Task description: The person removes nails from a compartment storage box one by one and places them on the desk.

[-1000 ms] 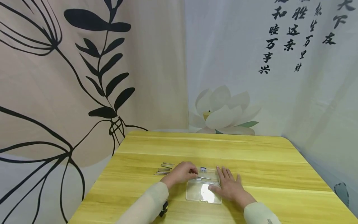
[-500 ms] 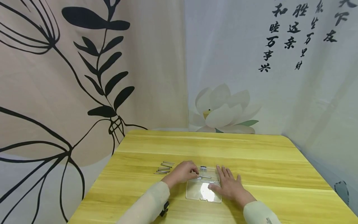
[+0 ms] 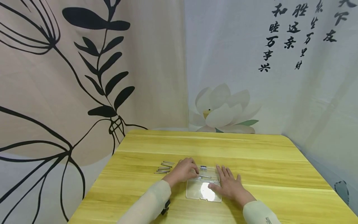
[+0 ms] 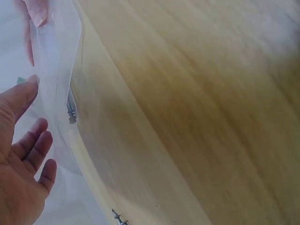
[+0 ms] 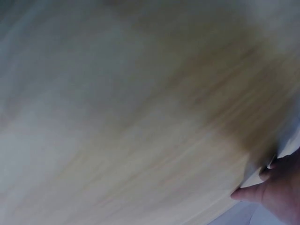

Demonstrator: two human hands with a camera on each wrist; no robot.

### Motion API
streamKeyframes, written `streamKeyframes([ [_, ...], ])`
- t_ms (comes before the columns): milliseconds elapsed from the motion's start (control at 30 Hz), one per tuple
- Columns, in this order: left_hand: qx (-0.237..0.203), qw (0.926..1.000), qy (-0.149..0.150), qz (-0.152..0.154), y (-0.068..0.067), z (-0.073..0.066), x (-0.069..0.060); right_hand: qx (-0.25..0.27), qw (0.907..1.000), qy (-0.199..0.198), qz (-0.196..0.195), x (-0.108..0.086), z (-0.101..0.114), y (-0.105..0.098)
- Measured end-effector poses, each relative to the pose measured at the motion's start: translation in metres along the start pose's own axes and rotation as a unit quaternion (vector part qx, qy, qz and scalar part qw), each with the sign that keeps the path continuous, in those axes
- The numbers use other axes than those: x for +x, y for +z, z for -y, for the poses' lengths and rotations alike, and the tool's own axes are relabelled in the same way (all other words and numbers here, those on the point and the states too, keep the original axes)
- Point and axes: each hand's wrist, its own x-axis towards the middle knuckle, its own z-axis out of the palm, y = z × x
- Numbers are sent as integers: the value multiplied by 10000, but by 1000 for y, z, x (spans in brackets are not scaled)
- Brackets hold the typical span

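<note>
A clear plastic case [image 3: 211, 172] lies on the table with its transparent lid [image 3: 193, 190] folded back toward the person. A few silver screws [image 3: 206, 177] are inside it. At the case's left side is my left hand [image 3: 183, 170], fingers loosely bent; in the left wrist view its thumb [image 4: 26, 93] reaches the case's edge, and nothing shows between thumb and fingers. My right hand [image 3: 230, 185] spreads out on the right side of case and lid, thumb over the lid. In the right wrist view, only part of the right hand [image 5: 276, 192] shows.
Several loose screws [image 3: 164, 168] lie on the wooden table [image 3: 251, 155] left of my left hand. A small blue-and-white piece [image 3: 203, 168] sits at the case's back. A black device [image 3: 165, 207] is under my left sleeve. A printed curtain [image 3: 156, 77] hangs behind the table.
Both hands stay almost in place on the case. The left hand's fingers shift very slightly; the head view drifts a little.
</note>
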Motion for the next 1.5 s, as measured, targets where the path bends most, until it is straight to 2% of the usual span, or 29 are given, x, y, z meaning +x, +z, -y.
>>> streamKeyframes([
  [300, 206, 9997, 105, 40, 3, 2, 2, 3, 10000, 16, 46, -1, 0, -1],
  [1000, 409, 9983, 392, 139, 1, 8, 4, 88, 9999, 49, 129, -3, 2, -4],
  [1400, -58, 9975, 550, 443, 0, 14, 10, 57, 9999, 16, 94, -2, 0, -2],
  [1500, -53, 9968, 645, 470, 2, 15, 12, 40, 9999, 27, 105, -2, 0, -1],
])
